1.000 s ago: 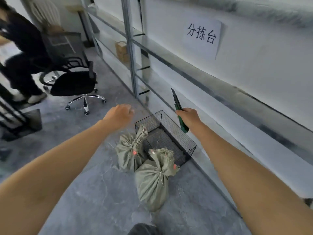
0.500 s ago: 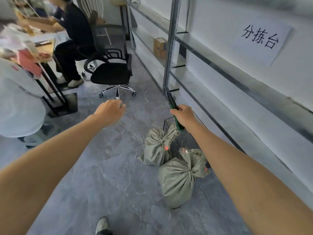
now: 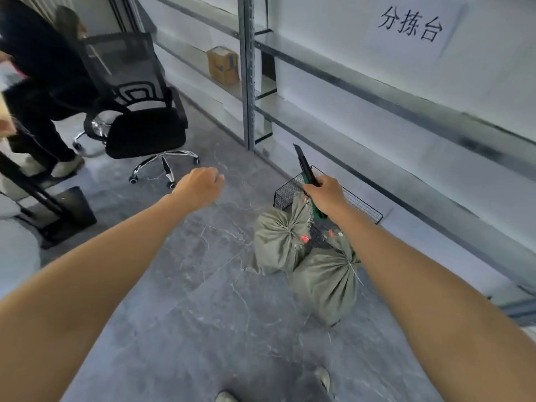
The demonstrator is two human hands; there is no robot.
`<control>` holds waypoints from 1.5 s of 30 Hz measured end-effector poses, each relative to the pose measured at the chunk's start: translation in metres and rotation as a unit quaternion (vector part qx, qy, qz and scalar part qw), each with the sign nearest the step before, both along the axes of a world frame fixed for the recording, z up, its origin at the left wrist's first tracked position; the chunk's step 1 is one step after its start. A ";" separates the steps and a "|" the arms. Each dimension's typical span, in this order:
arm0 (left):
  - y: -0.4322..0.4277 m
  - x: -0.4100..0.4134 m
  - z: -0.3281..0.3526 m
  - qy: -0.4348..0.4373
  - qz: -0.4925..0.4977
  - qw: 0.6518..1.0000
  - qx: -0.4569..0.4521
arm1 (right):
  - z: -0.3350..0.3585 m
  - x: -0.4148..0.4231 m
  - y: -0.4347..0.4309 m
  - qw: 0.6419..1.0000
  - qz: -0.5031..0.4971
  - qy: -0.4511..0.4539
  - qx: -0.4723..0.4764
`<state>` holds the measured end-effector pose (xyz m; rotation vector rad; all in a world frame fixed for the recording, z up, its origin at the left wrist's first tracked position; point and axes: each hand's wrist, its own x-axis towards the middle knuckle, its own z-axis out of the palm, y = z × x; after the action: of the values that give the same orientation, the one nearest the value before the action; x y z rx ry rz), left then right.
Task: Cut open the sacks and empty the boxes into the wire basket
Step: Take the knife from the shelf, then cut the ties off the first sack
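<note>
We take the wire basket [image 3: 285, 194] as our marker; it stands on the grey floor at the foot of the metal shelving. Our right hand [image 3: 326, 195] hangs over the basket's near side, fingers wrapped tight round the green handle of a utility knife [image 3: 304, 169]. The dark blade end points up and away from us, above the basket's far corner. Our left hand [image 3: 200, 185] is held out to the left of the basket, well apart from it, with its fingers curled into a fist that holds nothing.

Two grey-green sacks lie on the floor against the basket, both tied shut at the neck. The far sack [image 3: 278, 242] leans on the basket's left wall, its gathered top touching the mesh. The near sack [image 3: 324, 285] lies on our side of the basket, touching the far sack, and our right forearm hides part of its neck.

Farther left of the basket, an office chair [image 3: 145, 132] stands near a seated person in dark clothes. Beyond the basket, a cardboard box [image 3: 222, 65] sits on a shelf, and a paper sign [image 3: 412, 24] hangs on the wall above it.
</note>
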<state>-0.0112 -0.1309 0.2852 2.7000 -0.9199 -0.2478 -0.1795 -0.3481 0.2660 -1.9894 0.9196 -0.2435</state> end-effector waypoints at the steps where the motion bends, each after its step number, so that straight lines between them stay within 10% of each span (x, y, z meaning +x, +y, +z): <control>1: -0.001 0.004 -0.004 0.005 -0.009 1.000 0.001 | -0.003 0.001 0.002 1.000 -0.007 0.006 -0.005; 22: -0.136 0.072 -0.031 0.042 -0.172 0.983 0.044 | -0.035 0.033 -0.072 0.988 -0.149 0.036 -0.011; 45: -0.282 -0.043 -0.166 0.139 -0.447 0.877 0.111 | -0.159 -0.109 -0.099 0.886 -0.445 0.062 0.114</control>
<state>-0.0544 -0.4133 0.1189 2.1055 -2.0649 -0.9355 -0.2882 -0.4471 0.1067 -1.2570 1.8175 -0.4896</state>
